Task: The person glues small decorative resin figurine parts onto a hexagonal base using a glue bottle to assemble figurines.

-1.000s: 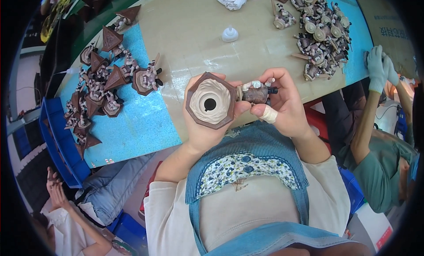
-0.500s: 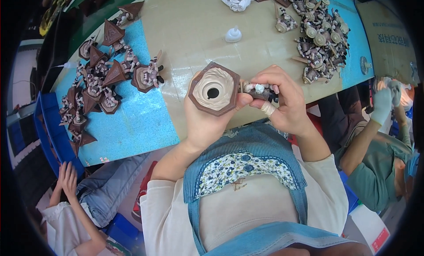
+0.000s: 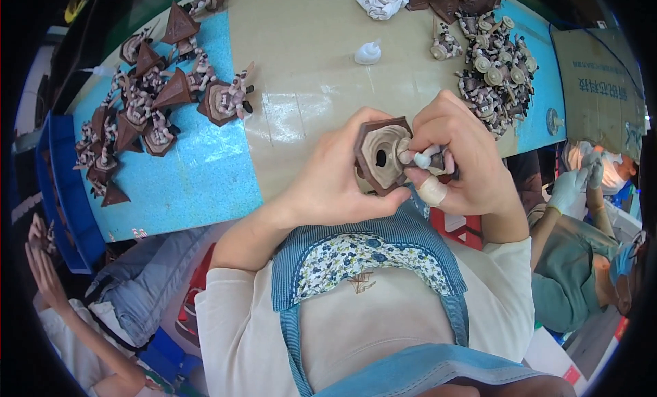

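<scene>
One hexagonal base (image 3: pixel 369 149), brown-rimmed, rippled cream inside, we grip in left hand (image 3: pixel 335 170); just right of it, our right hand (image 3: pixel 473 159) pinches small figurine (image 3: pixel 430 157).

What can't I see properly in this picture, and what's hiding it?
All in the head view:
- The far side of the hexagonal base: turned away from the camera, and the left hand is around it.
- Part of the small figure: covered by the right hand.
- The lowest figures in the right-side pile: hidden under others.
- Some brown pieces: cut off by the top edge.
</scene>
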The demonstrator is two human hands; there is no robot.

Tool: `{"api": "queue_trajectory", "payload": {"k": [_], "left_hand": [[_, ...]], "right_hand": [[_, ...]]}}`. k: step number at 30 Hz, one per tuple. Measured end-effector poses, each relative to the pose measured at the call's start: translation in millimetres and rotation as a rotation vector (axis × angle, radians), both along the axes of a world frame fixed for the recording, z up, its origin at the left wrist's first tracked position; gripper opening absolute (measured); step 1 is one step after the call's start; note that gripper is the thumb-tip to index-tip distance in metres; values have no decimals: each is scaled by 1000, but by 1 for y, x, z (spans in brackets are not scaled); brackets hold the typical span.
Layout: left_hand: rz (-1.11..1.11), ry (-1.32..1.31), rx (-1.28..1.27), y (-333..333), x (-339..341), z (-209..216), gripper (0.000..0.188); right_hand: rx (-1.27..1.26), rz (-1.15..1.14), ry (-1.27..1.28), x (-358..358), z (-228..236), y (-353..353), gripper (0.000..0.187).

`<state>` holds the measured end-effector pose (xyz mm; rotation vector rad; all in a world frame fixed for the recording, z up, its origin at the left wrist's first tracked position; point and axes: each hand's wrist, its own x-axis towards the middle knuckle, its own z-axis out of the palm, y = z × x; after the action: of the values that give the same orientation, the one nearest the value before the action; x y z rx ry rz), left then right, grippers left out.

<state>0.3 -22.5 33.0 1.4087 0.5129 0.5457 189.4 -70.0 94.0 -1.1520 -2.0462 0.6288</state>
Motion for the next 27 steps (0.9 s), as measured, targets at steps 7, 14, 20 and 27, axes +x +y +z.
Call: {"api": "queue_trajectory", "payload": {"k": [7, 14, 20, 27], "left_hand": [[-2, 29, 155, 1, 4, 5, 63], [-36, -109, 147, 0, 4, -1, 60], [-137, -227, 18, -5, 3, -5, 62], [-225, -362, -325, 2, 4, -18, 64]], "right_hand": [[119, 133, -415, -3, 19, 5, 34], [116, 299, -371, -9, 19, 13, 33], [83, 302, -227, -19, 19, 10, 30], [-266, 177, -34, -4, 17, 25, 36]]}}
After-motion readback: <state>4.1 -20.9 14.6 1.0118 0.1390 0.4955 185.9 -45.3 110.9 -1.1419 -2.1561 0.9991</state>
